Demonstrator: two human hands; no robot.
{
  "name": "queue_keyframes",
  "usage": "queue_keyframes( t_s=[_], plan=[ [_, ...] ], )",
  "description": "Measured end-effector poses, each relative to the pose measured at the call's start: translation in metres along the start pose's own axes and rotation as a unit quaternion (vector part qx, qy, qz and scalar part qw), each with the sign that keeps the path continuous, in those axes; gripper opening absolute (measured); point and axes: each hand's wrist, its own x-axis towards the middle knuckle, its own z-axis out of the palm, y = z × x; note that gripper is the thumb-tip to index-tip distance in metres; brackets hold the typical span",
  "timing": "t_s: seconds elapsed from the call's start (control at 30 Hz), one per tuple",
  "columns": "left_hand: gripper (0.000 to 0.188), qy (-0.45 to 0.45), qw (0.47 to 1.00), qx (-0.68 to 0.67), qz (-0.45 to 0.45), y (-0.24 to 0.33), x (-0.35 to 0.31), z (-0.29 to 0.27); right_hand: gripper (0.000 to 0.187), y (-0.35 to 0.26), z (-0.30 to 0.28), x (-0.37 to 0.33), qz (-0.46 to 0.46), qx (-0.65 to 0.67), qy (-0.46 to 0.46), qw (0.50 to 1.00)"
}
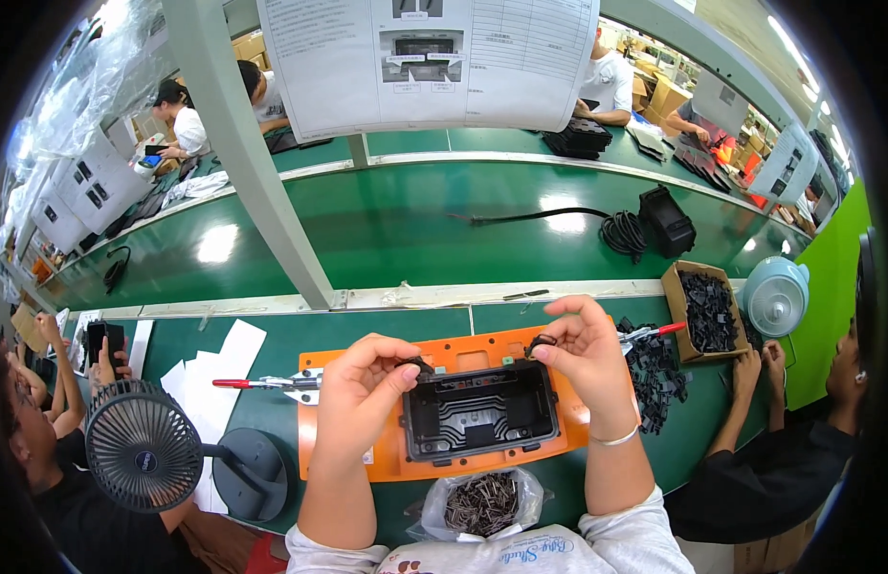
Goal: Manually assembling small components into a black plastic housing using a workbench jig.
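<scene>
The black plastic housing (479, 411) is sitting open side up on an orange fixture plate (387, 459) at the near edge of the green counter (415, 225). The left hand (360, 387) is resting at the housing's upper left corner, its fingers pinched narrowly on a small dark part there. The right hand (586, 352) is holding a small black clip (542, 341) between thumb and forefinger above the upper right corner. A clear plastic bag (482, 502) of small dark metal pieces is lying just in front of the plate. An open brown cardboard box (704, 308) of black parts is standing to the right, beside a loose heap of black parts (654, 368). A white printed sheet (430, 62) with pictures and a table is hanging overhead from the frame. A black desk fan (145, 446) is standing at the left.
</scene>
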Motion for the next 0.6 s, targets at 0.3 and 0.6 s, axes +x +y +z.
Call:
queue_keyframes(
  t_s=[0.3, 0.6],
  plan=[
    [0.02, 0.007, 0.999, 0.038, 0.011, -0.003, 0.003, -0.001, 0.01, 0.007, -0.003, 0.02, 0.008, -0.363, -0.061, 0.93],
    [0.019, -0.001, 0.999, 0.053, 0.01, -0.005, 0.005, -0.001, 0.013, 0.02, -0.004, 0.022, -0.008, -0.388, -0.061, 0.92]
  ],
)
